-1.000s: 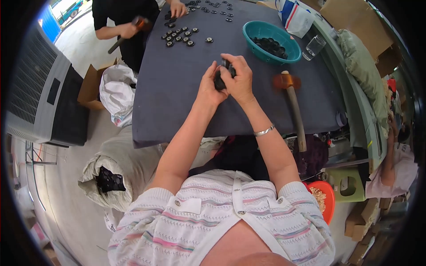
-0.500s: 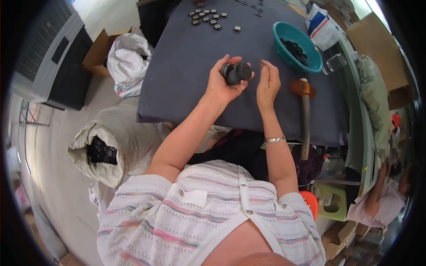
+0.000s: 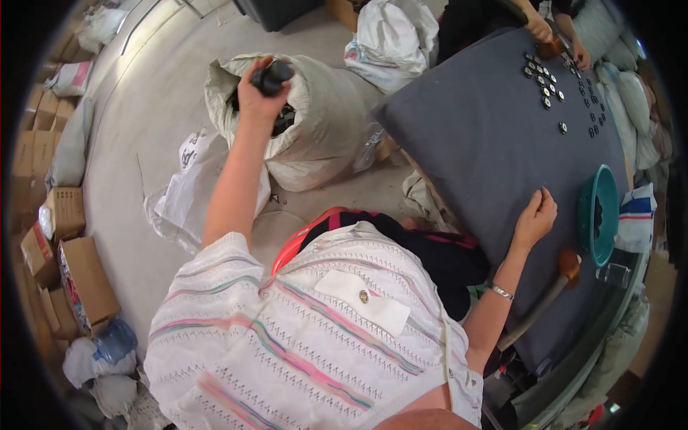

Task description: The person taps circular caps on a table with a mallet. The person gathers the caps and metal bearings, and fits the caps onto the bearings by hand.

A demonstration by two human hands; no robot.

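My left hand is closed around a few black round parts, thick discs that look like small wheels; how many is partly hidden. It is above the mouth of a big pale woven sack with dark pieces inside. My right hand, with a silver bracelet at its wrist, is over the grey padded table. Its fingers are bent in and pressed together; what they hold, if anything, is too small to make out. To its right stands a teal basin with black parts in it.
Beside my right forearm lies a mallet with an amber head, near a clear glass. Several small round pieces sit on the far table. Across it, a co-worker's hands hold another mallet. Cardboard boxes line the left.
My view has turned left. My left hand has gone from above the table to the sack, still holding the black parts. My right hand stays over the table, its fingers now more bent.
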